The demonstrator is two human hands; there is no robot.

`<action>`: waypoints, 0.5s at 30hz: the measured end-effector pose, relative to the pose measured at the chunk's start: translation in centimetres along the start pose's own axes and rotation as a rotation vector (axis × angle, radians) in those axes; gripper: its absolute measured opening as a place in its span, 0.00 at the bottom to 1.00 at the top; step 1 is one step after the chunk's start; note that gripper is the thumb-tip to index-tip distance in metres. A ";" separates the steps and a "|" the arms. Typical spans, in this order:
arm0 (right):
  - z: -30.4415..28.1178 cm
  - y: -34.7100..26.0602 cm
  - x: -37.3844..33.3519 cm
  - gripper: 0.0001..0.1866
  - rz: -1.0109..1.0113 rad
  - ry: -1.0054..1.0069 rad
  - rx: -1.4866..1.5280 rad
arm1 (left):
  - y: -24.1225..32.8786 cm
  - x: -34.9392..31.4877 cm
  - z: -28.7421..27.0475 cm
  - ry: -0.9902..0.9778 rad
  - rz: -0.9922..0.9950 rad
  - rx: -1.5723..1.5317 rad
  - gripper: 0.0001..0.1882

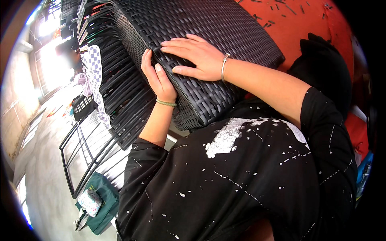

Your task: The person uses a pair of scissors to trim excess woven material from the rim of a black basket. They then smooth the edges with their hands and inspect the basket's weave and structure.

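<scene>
A large black wicker piece (209, 28), woven from flat strips and box-shaped, leans across my front. My right hand (195, 56) lies flat on its upper woven face, fingers stretched toward the edge; a silver bangle is on that wrist. Against the adjoining side, just round the corner edge, rests my left hand (159, 80), its fingers extended and a green beaded bracelet at the wrist. Long unwoven black strips (124, 88) fan out from the piece's left side. Neither hand grips a strip that I can make out.
Short black offcuts (273, 7) are scattered on a red surface at the upper right. To the left are a checkered cloth (95, 60), a black metal frame (66, 164) and a green bag (102, 205) with a patterned pouch (89, 201) on it.
</scene>
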State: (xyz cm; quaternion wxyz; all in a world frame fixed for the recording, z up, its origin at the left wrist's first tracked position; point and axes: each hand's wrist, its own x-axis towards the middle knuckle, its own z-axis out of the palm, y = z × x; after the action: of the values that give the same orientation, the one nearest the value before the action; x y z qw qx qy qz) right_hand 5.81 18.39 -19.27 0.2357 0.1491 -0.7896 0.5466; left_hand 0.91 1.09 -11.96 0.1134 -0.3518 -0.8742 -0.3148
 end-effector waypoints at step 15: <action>0.2 -0.4 -0.2 0.32 -0.045 0.032 0.013 | -0.3 0.0 0.0 -0.005 0.003 0.038 0.24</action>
State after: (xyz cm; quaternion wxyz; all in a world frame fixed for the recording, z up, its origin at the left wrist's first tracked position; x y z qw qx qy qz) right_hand 6.16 18.09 -19.15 0.2597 0.1594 -0.7787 0.5484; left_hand 0.69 0.93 -12.12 0.1183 -0.3516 -0.8798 -0.2971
